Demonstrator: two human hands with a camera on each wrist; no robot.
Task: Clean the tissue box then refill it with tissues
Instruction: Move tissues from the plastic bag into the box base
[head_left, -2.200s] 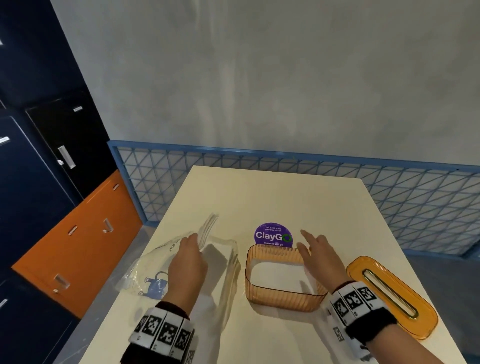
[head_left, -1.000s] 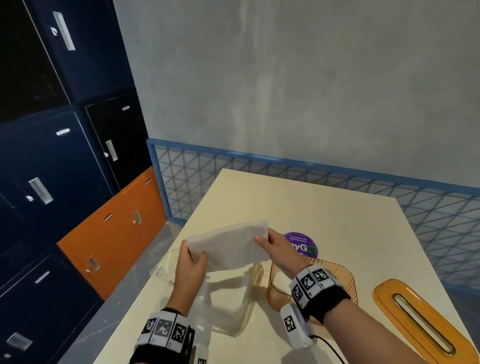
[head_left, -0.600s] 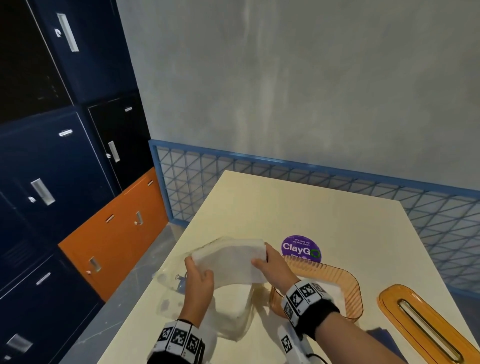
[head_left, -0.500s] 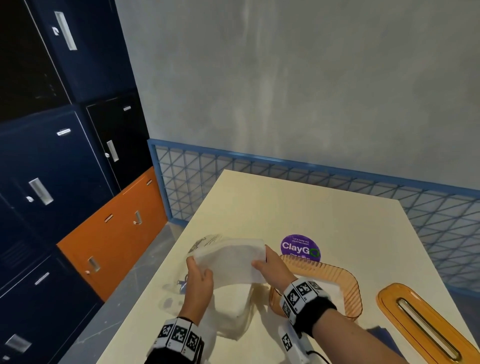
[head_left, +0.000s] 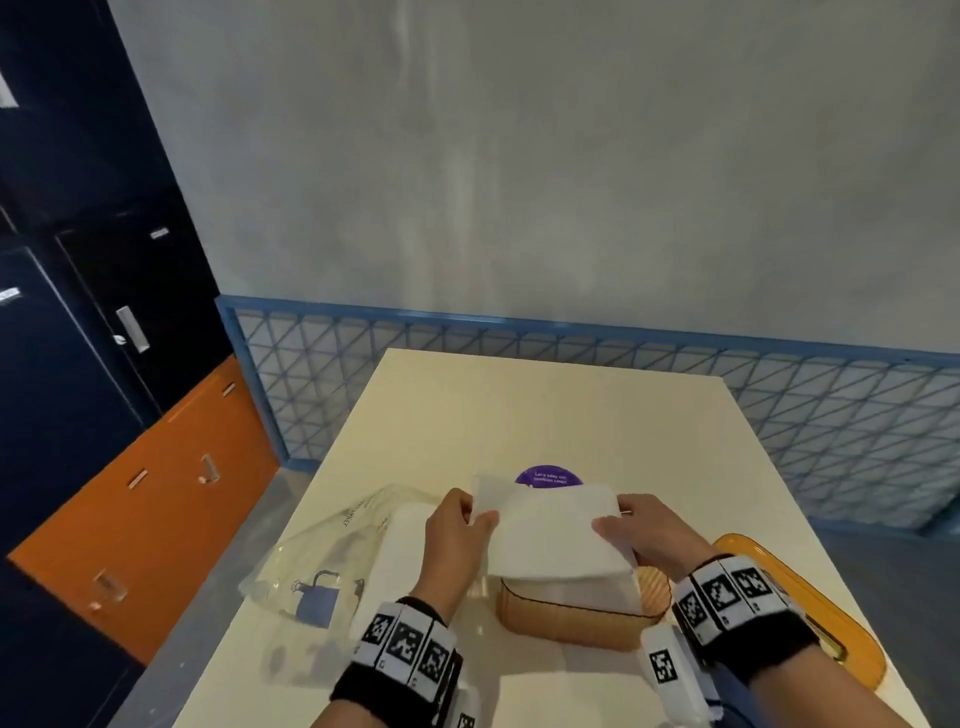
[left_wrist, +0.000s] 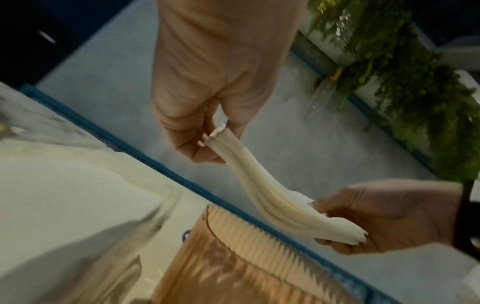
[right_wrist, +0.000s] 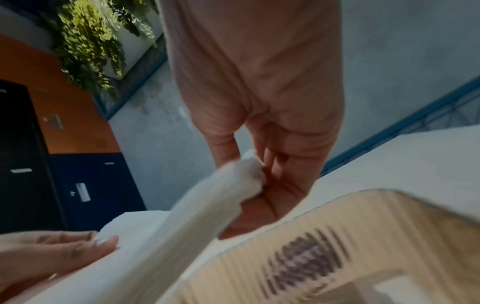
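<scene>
A white stack of tissues (head_left: 550, 530) hangs just above the open orange ribbed tissue box (head_left: 566, 616), held at both ends. My left hand (head_left: 457, 535) pinches the stack's left end, thumb on top. My right hand (head_left: 647, 532) grips the right end. In the left wrist view the tissue stack (left_wrist: 270, 197) sags between my left hand (left_wrist: 207, 142) and my right hand (left_wrist: 369, 218), above the box rim (left_wrist: 249, 236). The right wrist view shows my right hand (right_wrist: 249, 181) closed on the stack's end (right_wrist: 233, 185), over the box wall (right_wrist: 324, 257).
The box's orange slotted lid (head_left: 831, 623) lies on the table at the right. A clear plastic tissue wrapper (head_left: 332, 566) with more white tissues lies left of the box. A purple round sticker (head_left: 548, 475) sits beyond it. The cream table (head_left: 545, 415) ends at a blue mesh rail.
Both hands lifted the tissue stack out of the plastic wrapper and carried it rightward; it now hangs over the orange box instead of beside it.
</scene>
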